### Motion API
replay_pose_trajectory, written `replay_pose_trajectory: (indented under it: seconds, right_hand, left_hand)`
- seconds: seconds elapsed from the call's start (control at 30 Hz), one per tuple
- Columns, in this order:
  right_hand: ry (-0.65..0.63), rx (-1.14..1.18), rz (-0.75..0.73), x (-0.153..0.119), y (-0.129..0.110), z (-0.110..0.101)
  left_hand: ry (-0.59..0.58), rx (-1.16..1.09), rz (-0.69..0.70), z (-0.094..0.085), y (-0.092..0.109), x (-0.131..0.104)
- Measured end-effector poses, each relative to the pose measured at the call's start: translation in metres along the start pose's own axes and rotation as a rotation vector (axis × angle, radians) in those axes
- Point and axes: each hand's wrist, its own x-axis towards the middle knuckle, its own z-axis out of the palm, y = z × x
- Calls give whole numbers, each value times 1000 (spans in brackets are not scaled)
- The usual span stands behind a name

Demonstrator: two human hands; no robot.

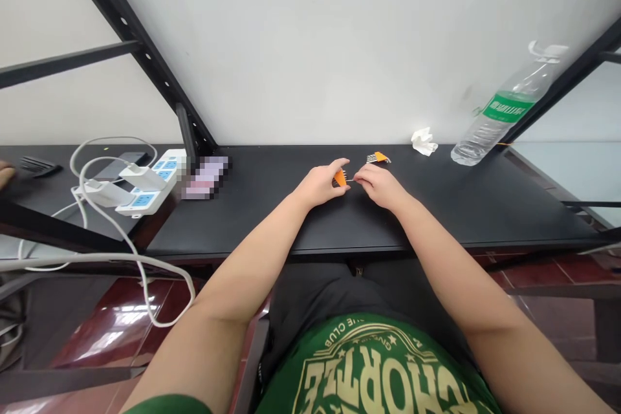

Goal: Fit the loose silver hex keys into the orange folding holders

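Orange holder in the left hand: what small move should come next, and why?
Probably slide the thin metal piece gently along its length: the right hand pinches it, lined up with the orange holder that the left hand grips. In or out, I cannot tell.

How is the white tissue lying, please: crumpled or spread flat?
Crumpled: the tissue forms a creased, uneven little heap on the table, with edges sticking up.

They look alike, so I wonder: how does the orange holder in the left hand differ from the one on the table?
The held holder is in the left hand; the other holder lies on the table. The right hand pinches a thin rod at the held holder; no hand holds the other holder. Both are orange with silvery rods.
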Motion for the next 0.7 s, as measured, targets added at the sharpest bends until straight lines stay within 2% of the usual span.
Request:
replay_pose_trajectory:
  seconds: [0.13, 0.5, 0.7]
  right_hand:
    - [31, 10, 38, -1, -2, -6]
    - [-13, -10, -29, -2, 1, 0]
    - [40, -28, -10, -2, -2, -4]
  left_hand:
    - [16, 3, -2, 0, -1, 0]
    - [4, 16, 37, 0, 1, -1]
    - [7, 10, 21, -2, 0, -2]
